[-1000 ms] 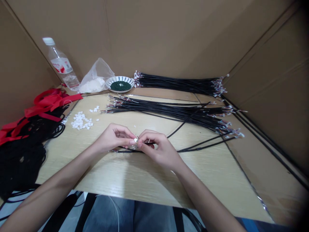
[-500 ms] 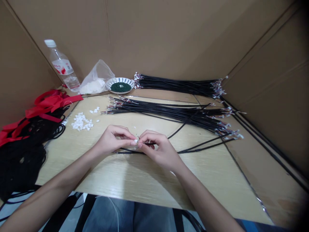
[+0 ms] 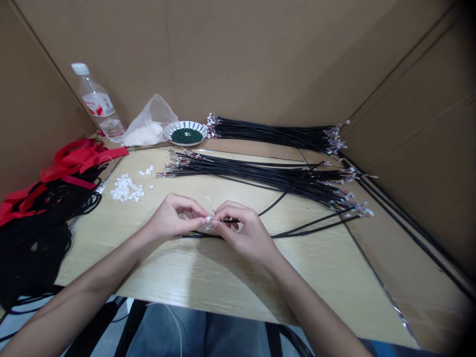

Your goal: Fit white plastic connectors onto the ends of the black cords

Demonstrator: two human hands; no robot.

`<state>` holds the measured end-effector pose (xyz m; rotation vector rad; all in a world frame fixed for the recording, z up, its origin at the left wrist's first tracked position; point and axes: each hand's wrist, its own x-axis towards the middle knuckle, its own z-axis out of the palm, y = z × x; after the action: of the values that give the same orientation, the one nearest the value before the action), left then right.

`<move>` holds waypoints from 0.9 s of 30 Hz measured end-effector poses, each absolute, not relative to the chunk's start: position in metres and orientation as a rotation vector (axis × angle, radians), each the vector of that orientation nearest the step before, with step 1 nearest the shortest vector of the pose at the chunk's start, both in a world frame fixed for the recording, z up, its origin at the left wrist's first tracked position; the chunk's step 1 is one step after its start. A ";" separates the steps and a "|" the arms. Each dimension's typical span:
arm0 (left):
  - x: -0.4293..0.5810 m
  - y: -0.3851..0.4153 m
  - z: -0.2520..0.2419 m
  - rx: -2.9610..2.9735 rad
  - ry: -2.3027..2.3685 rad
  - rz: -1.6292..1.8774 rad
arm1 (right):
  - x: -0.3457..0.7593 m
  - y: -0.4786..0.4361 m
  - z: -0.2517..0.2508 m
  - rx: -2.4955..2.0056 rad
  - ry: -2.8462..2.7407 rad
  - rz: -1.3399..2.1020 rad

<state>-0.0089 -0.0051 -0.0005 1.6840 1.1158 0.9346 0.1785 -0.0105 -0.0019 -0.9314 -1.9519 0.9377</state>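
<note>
My left hand (image 3: 182, 215) pinches a small white connector housing (image 3: 208, 219) between thumb and fingertips. Facing it, my right hand (image 3: 241, 225) grips the end of a black cable (image 3: 273, 204), whose thin stripped wires fan out at the fingertips. The fingertips of both hands almost meet over the table, and they partly hide how the wires and housing sit together. Below the hands lie two more black cables (image 3: 316, 225). A pile of white connector housings (image 3: 127, 188) is on the table left of my left hand.
Behind the hands lies a bundle of black cables (image 3: 253, 171), with another bundle (image 3: 271, 133) by the cardboard wall. A patterned dish (image 3: 186, 144) of dark green grains, a plastic bag (image 3: 152, 116) and a bottle (image 3: 98, 104) stand back left. Red strips (image 3: 80, 158) lie on black cords (image 3: 33, 258).
Both hands stay nearly in place, fingertips still together at the housing and wire ends. The view has shifted very slightly.
</note>
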 end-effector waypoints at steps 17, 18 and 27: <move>-0.005 -0.006 -0.005 1.656 1.114 0.953 | 0.179 -0.010 -0.006 -0.954 -2.007 0.884; -0.005 -0.006 -0.005 1.663 1.115 0.952 | 0.179 -0.010 -0.007 -0.958 -2.013 0.882; -0.005 -0.006 -0.008 1.675 1.109 0.942 | 0.179 -0.010 -0.010 -0.973 -2.044 0.845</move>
<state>-0.0049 -0.0060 -0.0082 1.6747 1.1086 0.9422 0.1788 -0.0102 -0.0104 -0.9734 -2.0439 0.8455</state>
